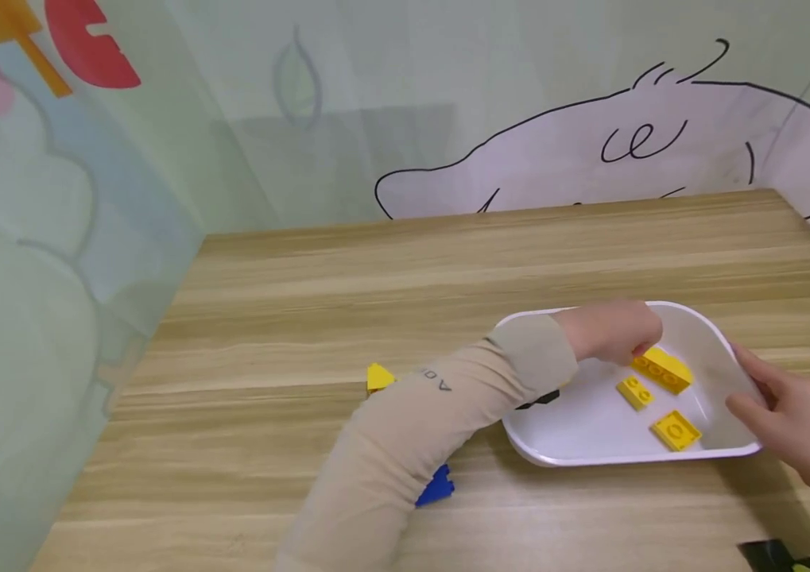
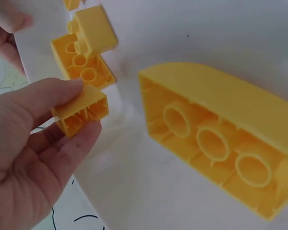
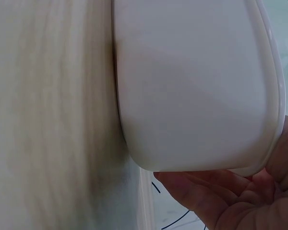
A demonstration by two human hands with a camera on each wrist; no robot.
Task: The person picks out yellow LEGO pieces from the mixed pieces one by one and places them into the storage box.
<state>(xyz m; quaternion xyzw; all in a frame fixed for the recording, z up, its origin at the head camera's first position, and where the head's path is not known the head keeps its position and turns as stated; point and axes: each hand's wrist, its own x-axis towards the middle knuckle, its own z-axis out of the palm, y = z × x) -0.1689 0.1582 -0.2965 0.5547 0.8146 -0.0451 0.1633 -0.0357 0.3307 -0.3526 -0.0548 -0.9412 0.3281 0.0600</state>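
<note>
My left hand (image 1: 612, 330) reaches over the far side of a white plastic bin (image 1: 576, 433). In the left wrist view its thumb and fingers pinch a small yellow toy brick (image 2: 86, 105), with the hollow underside showing. Inside the bin lie a long yellow brick with a curved top (image 2: 221, 103), a small two-stud brick (image 1: 635, 392) and a square yellow brick (image 1: 676, 430). At the bin's right end my right hand (image 1: 798, 421) grips the wall, thumb on the inner side and fingers outside. The right wrist view shows these fingers (image 3: 197, 191) against the bin's outer side.
The bin stands on a wood-grain table (image 1: 290, 302). A yellow piece (image 1: 379, 376) and a blue piece (image 1: 437, 486) lie on the table, both partly hidden behind the left sleeve (image 1: 405, 437). A wall with printed drawings stands behind the table.
</note>
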